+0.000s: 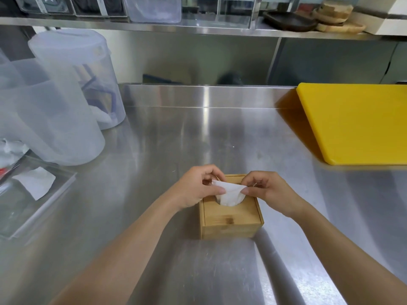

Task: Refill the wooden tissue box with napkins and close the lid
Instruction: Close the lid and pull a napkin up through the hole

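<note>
A square wooden tissue box point(231, 219) stands on the steel counter in front of me, its lid lying flat on top. A white napkin point(229, 194) sticks up through the round hole in the lid. My left hand point(198, 187) pinches the napkin's left edge between thumb and fingers. My right hand point(267, 192) pinches its right edge. Both hands hover just over the far half of the lid and hide that part of the box.
A thick yellow cutting board point(361, 122) lies at the right. Translucent plastic jugs point(66, 100) stand at the left. A clear acrylic tray point(33, 201) holding a loose white napkin point(35, 182) sits at the left edge. A steel shelf runs overhead.
</note>
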`<state>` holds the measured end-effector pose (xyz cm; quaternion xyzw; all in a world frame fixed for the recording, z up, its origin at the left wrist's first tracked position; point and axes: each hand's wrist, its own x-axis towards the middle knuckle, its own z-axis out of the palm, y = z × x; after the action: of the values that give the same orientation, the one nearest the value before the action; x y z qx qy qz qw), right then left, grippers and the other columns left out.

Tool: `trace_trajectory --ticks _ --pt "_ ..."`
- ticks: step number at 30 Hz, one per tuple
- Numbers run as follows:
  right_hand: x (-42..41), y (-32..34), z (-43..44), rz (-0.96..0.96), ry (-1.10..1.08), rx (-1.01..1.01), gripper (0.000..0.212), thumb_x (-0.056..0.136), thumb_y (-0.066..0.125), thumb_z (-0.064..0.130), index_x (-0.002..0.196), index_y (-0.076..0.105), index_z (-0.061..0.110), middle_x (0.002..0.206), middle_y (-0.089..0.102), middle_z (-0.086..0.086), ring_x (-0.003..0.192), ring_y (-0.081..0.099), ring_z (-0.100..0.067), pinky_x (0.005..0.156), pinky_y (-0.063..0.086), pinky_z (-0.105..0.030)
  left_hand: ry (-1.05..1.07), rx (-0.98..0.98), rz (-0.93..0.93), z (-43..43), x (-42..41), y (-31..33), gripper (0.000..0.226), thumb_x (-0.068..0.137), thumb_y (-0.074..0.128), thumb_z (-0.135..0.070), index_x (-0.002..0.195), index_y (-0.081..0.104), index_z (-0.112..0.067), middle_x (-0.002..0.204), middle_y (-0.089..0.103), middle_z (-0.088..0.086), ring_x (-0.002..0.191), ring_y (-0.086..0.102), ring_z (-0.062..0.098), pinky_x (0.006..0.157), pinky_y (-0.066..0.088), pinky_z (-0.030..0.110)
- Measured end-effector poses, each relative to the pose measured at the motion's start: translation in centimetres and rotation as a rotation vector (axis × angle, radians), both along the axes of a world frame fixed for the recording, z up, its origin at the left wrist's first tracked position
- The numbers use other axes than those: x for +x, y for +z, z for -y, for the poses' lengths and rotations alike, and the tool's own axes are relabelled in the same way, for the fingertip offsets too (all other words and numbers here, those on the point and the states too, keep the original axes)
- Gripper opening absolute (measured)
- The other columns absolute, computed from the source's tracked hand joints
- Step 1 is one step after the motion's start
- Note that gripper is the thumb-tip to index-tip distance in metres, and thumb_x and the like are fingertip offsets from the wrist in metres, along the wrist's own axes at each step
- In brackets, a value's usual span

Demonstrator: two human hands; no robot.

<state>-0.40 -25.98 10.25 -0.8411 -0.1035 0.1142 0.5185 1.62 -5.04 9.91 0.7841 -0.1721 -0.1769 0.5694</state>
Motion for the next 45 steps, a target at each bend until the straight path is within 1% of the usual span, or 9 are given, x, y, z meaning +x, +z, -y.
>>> trace_trajectory --ticks 6,9,12,18,21,24,32,36,45 --pt "0.3 -0.4 0.2 0.016 0.014 -0.043 0.012 0.077 0.073 0.010 0.083 0.067 0.018 0.092 0.056 -0.013 0.072 0.048 -0.008 0.064 0.040 -0.012 0.063 -0.094 -0.049 -0.1 -0.3 -0.6 0.020 0.071 0.076 -0.012 0.082 0.062 -0.022 0.078 0.063 0.005 0.070 0.058 0.011 0.068 0.046 0.025" --pt "0.5 -0.4 0.0 -0.002 0.140 -0.223 0.011 0.076 0.074 0.019 0.081 0.066 0.024 0.102 0.049 -0.005 0.078 0.045 0.001 0.073 0.037 -0.006 -0.123 0.216 -0.077 0.3 -0.4 -0.1 0.030 0.065 0.078 -0.033 0.086 0.056 -0.033 0.093 0.059 -0.006 0.092 0.056 0.017 0.078 0.046 0.035" --pt "0.6 -0.6 -0.3 0.034 0.214 -0.389 0.016 0.076 0.074 0.029 0.089 0.069 0.021 0.105 0.039 0.010 0.101 0.036 -0.002 0.095 0.023 -0.022 -0.238 0.598 0.101 1.6 -0.2 1.2 0.029 0.069 0.074 -0.041 0.077 0.047 -0.038 0.090 0.046 -0.005 0.099 0.039 0.019 0.068 0.031 0.021" --pt "1.1 0.3 -0.7 0.058 0.281 -0.580 0.024 0.081 0.067 0.034 0.090 0.070 0.012 0.127 0.036 0.011 0.113 0.026 -0.009 0.100 0.018 -0.028 -0.358 0.798 0.194 2.3 0.9 2.4 0.023 0.079 0.064 -0.036 0.079 0.046 -0.023 0.070 0.041 -0.009 0.089 0.045 0.021 0.053 0.023 0.024" --pt "1.7 0.0 0.0 0.005 0.204 -0.451 0.024 0.079 0.071 0.025 0.082 0.066 0.001 0.117 0.045 0.009 0.106 0.040 -0.008 0.098 0.032 -0.020 -0.347 0.706 0.148 1.4 1.6 1.9 0.024 0.076 0.068 -0.029 0.069 0.046 -0.023 0.066 0.043 -0.006 0.064 0.042 0.015 0.052 0.024 0.029" --pt "1.2 -0.2 0.4 -0.024 0.129 -0.313 0.019 0.078 0.073 0.017 0.085 0.068 0.000 0.106 0.050 0.007 0.089 0.047 0.001 0.072 0.033 0.002 -0.235 0.420 0.045 0.1 2.1 1.1 0.024 0.071 0.072 -0.025 0.072 0.054 -0.010 0.065 0.050 0.004 0.060 0.041 0.017 0.061 0.031 0.031" --pt "0.7 -0.7 0.3 0.010 -0.067 -0.097 0.025 0.078 0.072 0.009 0.094 0.060 0.024 0.073 0.062 0.010 0.065 0.054 0.009 0.062 0.041 -0.004 -0.061 0.156 0.043 -1.7 1.3 0.4 0.015 0.076 0.073 -0.012 0.069 0.061 -0.018 0.067 0.058 -0.007 0.061 0.050 0.004 0.063 0.041 0.017" --pt "0.4 -0.8 0.3 -0.033 -0.128 0.021 0.020 0.077 0.070 0.001 0.078 0.065 0.020 0.072 0.065 0.001 0.070 0.057 -0.012 0.064 0.047 -0.011 -0.028 0.253 0.086 -2.0 1.1 -0.8 0.021 0.074 0.075 -0.023 0.060 0.060 -0.027 0.071 0.053 -0.011 0.062 0.047 0.006 0.066 0.038 0.022" --pt "-0.3 -1.5 0.0 0.000 -0.235 0.092 0.009 0.076 0.073 0.008 0.075 0.068 0.015 0.079 0.063 0.000 0.063 0.053 -0.002 0.060 0.041 -0.007 0.106 0.164 0.107 -1.9 0.1 -2.2 0.015 0.072 0.075 -0.028 0.071 0.061 -0.023 0.079 0.052 -0.003 0.067 0.045 0.011 0.065 0.038 0.026"
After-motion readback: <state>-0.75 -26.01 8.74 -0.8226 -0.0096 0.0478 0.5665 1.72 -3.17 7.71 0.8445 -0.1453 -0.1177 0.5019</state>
